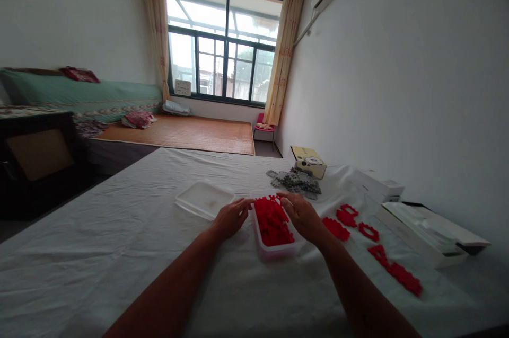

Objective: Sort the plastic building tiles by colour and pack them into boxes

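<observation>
A clear plastic box full of red interlocking plastic pieces stands on the white-covered surface before me. My left hand is at its left rim, index finger stretched toward the far corner and the other fingers loosely bent. At the far right rim is my right hand, its fingers reaching over the edge of the red pieces and its thumb apart from them. Whether either hand presses on the box or a piece is hard to tell. Left of the box lies a translucent lid, partly behind my left hand.
Joined red pieces and red rings lie to the right. Grey interlocking pieces are heaped beyond the box, before a yellow carton. White boxes line the right side. A bed stands near the window.
</observation>
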{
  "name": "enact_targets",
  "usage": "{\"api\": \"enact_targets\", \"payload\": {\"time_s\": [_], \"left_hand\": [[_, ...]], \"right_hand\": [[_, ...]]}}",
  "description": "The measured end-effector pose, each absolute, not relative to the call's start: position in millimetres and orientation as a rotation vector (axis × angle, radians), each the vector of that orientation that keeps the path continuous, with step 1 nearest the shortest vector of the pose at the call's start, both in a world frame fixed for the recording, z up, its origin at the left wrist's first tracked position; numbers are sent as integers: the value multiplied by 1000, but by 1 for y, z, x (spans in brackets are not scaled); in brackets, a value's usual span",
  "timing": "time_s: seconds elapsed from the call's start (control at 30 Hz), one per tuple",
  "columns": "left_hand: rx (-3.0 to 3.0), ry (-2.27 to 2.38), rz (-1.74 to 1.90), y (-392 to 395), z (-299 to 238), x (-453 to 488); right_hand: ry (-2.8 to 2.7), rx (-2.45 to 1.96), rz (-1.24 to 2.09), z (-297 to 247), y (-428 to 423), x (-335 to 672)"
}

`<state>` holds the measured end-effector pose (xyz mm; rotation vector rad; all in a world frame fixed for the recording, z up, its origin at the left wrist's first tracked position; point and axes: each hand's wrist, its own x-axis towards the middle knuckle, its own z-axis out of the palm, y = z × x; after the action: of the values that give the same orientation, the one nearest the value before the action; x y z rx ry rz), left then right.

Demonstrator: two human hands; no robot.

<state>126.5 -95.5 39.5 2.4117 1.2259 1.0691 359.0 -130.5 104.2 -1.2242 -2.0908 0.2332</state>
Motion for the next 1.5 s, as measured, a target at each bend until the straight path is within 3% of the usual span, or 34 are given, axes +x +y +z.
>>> {"api": "enact_targets", "payload": {"time_s": [0.17,0.43,0.53,0.83,1.03,1.2,1.37,1.5], "left_hand": [[2409,1219,1058,-93,38,126],[2417,1214,1062,-90,38,127],[2410,1211,1053,-90,38,128],[2407,1218,1060,-89,34,128],[2401,1238,1067,-90,35,130],[2401,1217,1038,-92,36,128],[2417,1221,1036,-90,36,127],[2434,1214,1030,-88,35,128]], "right_hand": [[-2080,-1275,19,79,-152,405],[-1659,-2213,-419,-1,-191,593],[-1678,-2247,-410,-11,-201,619],[-1625,-1900,-267,21,-196,586],[-1691,-1421,116,87,-176,442],[-1860,-1306,135,100,-149,347],[-1962,-1381,-55,83,-125,391],[-1952,-1741,-67,63,-106,480]]}}
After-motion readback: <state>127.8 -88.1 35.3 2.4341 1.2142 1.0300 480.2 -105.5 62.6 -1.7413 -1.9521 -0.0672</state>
